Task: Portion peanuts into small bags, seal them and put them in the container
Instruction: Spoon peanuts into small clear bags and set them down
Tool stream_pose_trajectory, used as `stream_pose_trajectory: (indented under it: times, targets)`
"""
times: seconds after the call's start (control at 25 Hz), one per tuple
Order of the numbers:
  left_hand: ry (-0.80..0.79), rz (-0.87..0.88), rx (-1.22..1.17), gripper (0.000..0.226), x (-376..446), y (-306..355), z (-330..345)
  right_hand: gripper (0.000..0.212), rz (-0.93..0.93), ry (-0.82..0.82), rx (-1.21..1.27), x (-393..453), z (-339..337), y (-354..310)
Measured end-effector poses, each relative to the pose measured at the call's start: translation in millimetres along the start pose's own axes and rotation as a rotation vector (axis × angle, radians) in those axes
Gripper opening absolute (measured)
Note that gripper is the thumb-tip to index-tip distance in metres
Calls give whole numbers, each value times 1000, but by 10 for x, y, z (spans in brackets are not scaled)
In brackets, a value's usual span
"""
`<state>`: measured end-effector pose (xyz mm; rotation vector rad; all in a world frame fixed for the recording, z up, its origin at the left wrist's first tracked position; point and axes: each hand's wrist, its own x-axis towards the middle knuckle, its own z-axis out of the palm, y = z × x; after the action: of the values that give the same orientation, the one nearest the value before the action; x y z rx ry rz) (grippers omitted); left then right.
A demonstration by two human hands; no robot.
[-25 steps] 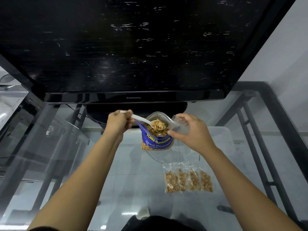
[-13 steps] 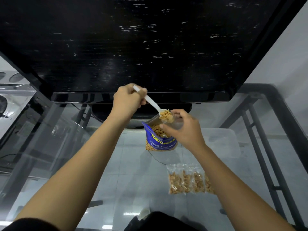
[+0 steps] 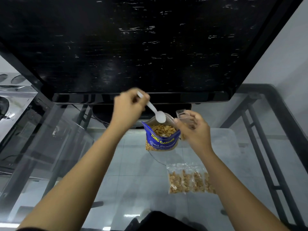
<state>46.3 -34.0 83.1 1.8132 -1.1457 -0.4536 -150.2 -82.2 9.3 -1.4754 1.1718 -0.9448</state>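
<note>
1. I took it for a home living room: a big black flat-screen television [image 3: 141,44] stood on a glass-topped stand [image 3: 116,172].
2. Pale floor tiles [image 3: 133,189] showed through the glass.

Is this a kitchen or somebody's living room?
Probably a living room at home: a big television stands on a glass table, and the floor under it is tiled.

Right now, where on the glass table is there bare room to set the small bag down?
Bare glass lies left of the peanut pouch, under the left hand's forearm, and in front of the pouch towards the person. It is crowded on the right: the filled bags lie there, and the right hand holds the small bag over the container.
</note>
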Motion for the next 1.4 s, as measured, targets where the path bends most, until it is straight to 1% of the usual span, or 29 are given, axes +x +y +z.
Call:
stream_pose_trajectory:
  times: [0.04, 0.08, 0.12, 0.16, 0.2, 0.36, 0.44, 0.52, 0.6, 0.64, 0.76, 0.92, 1.0, 1.12, 1.24, 1.4]
  targets:
    - [-137, 59, 144, 10, -75, -110, 115, 40, 15, -16, -13, -19, -36, 35]
    - [-251, 122, 240, 12, -151, -190, 228, 38, 31, -41, -28, -39, -63, 67]
    - [-321, 146, 276, 15, -203, -252, 319, 36, 48, -72, -38, -56, -75, 95]
    - [-341, 121, 271, 17, -241, -283, 383, 36, 64, -98, -50, -72, -82, 125]
    - [-323, 69, 251, 18, -255, -317, 433, 37, 76, -113, -58, -87, -82, 147]
    - [-168, -222, 134, 18, -261, -343, 554, 41, 122, -114, -32, -115, -91, 184]
    - [-190, -278, 142, 17, -260, -322, 596, 42, 128, -133, -24, -112, -101, 196]
    - [-213, -339, 98, 17, -246, -318, 606, 41, 125, -152, -21, -102, -112, 201]
    - [-140, -458, -8, 21, -219, -336, 592, 38, 120, -173, -25, -88, -121, 212]
    - [-101, -519, -66, 19, -208, -347, 574, 37, 118, -183, -23, -82, -121, 214]
    - [-92, -650, -199, 14, -198, -363, 526, 38, 116, -194, -24, -69, -141, 236]
    - [-93, -707, -367, 11, -153, -406, 447, 43, 91, -172, -50, -50, -161, 199]
    - [-89, -735, -430, 9, -124, -436, 404, 45, 71, -156, -104, -39, -177, 147]
    - [-46, -772, -470, 9, -96, -483, 323, 49, -1, -138, -236, 1, -210, 55]
    - [-24, -800, -468, 8, -77, -488, 227, 55, -119, -177, -437, 53, -203, -18]
    - [37, -768, -514, 6, 33, -507, 89, 55, -254, -215, -693, 112, -121, -73]
